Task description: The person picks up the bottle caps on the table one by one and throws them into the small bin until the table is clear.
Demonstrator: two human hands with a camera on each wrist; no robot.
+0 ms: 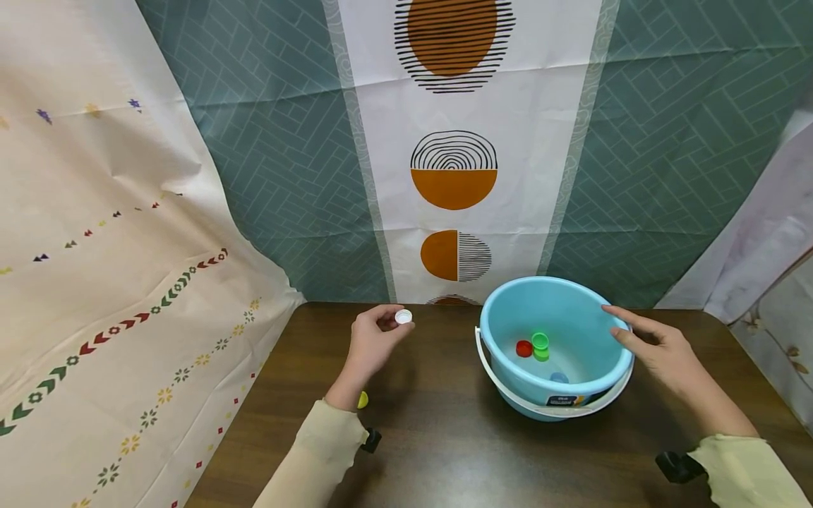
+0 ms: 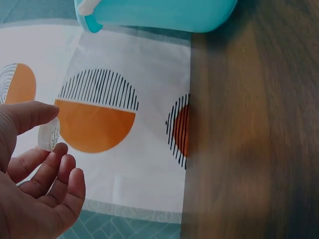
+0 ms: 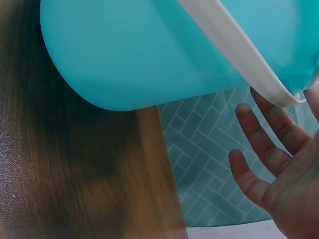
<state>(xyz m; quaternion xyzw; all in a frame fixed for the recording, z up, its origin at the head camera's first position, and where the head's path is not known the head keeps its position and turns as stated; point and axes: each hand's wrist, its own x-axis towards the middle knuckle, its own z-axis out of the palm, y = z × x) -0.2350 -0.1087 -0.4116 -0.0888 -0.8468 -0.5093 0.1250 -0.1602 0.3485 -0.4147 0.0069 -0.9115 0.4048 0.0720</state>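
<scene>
Between thumb and fingertips, my left hand (image 1: 375, 340) pinches a small white bottle cap (image 1: 403, 317) above the table, to the left of the bucket. The left wrist view shows the same cap (image 2: 49, 134) on edge, with the other fingers loosely bent below it. A light blue bucket (image 1: 546, 391) stands upright on the table. Inside it lie a red cap (image 1: 524, 348), two green caps (image 1: 540, 341) and a blue cap (image 1: 559, 378). My right hand (image 1: 663, 349) is at the bucket's right rim, fingers extended and spread near the white handle (image 3: 234, 47).
A yellow cap (image 1: 363, 400) lies on the brown wooden table (image 1: 438, 451), partly hidden behind the left forearm. The bucket's handle hangs down around its front. Patterned cloth (image 1: 286, 176) hangs behind the table and along its left side.
</scene>
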